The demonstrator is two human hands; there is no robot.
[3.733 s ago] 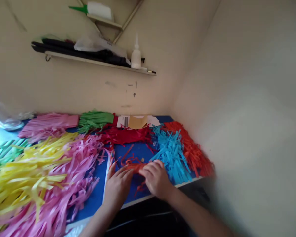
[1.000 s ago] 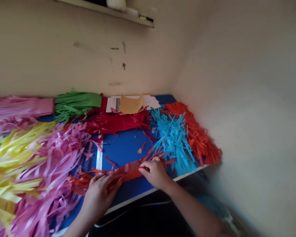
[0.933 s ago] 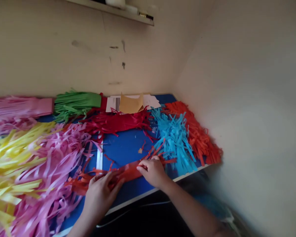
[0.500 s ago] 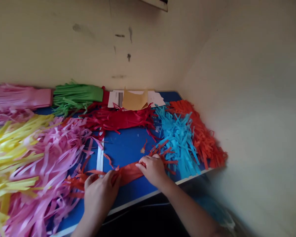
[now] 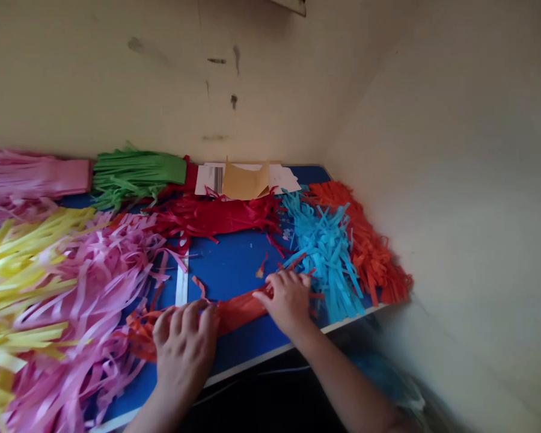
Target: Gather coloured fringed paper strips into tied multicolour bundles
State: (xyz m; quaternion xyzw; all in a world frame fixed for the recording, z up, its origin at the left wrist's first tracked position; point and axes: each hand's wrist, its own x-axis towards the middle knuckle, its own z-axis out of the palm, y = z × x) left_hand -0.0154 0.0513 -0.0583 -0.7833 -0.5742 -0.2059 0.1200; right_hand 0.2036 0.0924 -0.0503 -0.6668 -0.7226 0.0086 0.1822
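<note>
An orange strip of fringed tissue paper (image 5: 240, 311) lies near the front edge of the blue table, its cut fringe spreading at both ends. My left hand (image 5: 187, 337) is over its left end, fingers curled around the paper. At the right end, my right hand (image 5: 289, 300) grips it with the thumb along the near side and the fingers bent over the far side. The plain middle band stretches between both hands. The fingertips of both hands are partly hidden against the paper.
Pink fringe (image 5: 103, 282) and yellow fringe (image 5: 22, 264) pile up at left. Green fringe (image 5: 139, 168) and red fringe (image 5: 225, 216) lie behind, near brown paper (image 5: 246, 181). Blue fringe (image 5: 324, 252) and another orange bundle (image 5: 369, 252) are at right. Walls border the blue table (image 5: 234, 258).
My right hand has shifted slightly right and up along the orange strip, its fingers folding further over it. My left hand has turned, with its fingers now laid over the paper. The view has moved slightly.
</note>
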